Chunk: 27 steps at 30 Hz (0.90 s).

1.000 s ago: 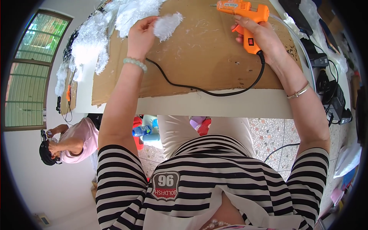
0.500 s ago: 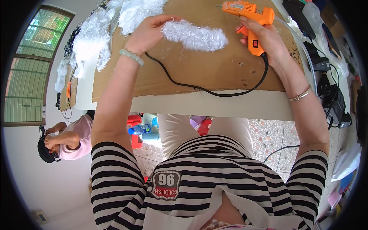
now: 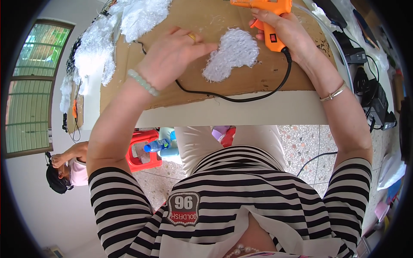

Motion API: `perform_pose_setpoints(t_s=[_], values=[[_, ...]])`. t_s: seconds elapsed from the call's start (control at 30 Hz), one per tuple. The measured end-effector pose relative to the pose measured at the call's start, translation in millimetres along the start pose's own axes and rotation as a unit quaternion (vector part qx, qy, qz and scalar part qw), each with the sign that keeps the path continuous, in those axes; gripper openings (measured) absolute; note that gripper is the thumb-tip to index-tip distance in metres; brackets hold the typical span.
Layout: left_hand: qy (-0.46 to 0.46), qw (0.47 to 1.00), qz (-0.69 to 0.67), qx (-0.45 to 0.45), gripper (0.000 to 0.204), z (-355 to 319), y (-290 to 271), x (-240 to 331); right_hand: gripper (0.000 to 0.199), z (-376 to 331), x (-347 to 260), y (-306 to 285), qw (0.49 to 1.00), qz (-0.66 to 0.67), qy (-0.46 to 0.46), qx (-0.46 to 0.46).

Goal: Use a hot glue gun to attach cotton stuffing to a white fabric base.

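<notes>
My right hand [image 3: 290,32] is wrapped round the handle of an orange hot glue gun [image 3: 272,35], its fingers at the trigger and the nozzle pointing left. A white fluffy fabric piece [image 3: 234,53], wide at the top and narrowing toward the lower left, lies on the brown cardboard [image 3: 241,81]. My left hand [image 3: 174,53] is just left of that piece, slightly blurred, with one finger stretched to its edge. It does not grip the piece, and whether the fingertip touches it I cannot tell.
White fluffy bundles [image 3: 142,19] lie at the far left. The gun's black cord [image 3: 228,99] loops across the cardboard. Black power adapters [image 3: 374,109] hang at the right. Below the table [image 3: 223,114] are a red stool [image 3: 144,165] and a blue-capped bottle [image 3: 157,146]. Another person [image 3: 64,170] is at left.
My left hand has let go of the fluffy piece, which was held up by one end and now lies flatter on the cardboard. The glue gun stays in my right hand.
</notes>
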State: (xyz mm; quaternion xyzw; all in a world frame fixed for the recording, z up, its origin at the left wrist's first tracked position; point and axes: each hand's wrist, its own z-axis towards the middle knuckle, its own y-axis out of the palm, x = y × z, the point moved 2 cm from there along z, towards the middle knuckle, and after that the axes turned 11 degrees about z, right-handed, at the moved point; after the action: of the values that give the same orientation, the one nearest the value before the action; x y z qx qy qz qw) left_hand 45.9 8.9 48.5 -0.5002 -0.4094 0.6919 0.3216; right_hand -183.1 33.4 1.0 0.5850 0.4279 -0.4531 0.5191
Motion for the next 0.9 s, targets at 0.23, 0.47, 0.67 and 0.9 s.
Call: perform_pose_setpoints(t_s=[0.23,0.47,0.67,0.9], values=[[-0.124,0.991,-0.033,0.033,0.020,8.6,-2.9,-24.5,0.034,-2.7,-0.4,-1.4,1.000,-0.004,-0.017,-0.004],[-0.131,0.953,-0.254,-0.106,0.035,64.6,4.4,-4.8,0.018,-1.5,-9.2,6.3,0.990,0.134,0.016,0.040],[-0.059,0.969,-0.219,-0.095,0.047,74.8,15.0,-1.7,0.019,-2.1,-15.6,9.6,0.995,0.080,0.000,0.063],[-0.149,0.910,-0.374,-0.098,0.031,55.6,8.7,-24.4,0.029,8.7,2.3,-2.6,0.997,0.074,-0.024,0.002]])
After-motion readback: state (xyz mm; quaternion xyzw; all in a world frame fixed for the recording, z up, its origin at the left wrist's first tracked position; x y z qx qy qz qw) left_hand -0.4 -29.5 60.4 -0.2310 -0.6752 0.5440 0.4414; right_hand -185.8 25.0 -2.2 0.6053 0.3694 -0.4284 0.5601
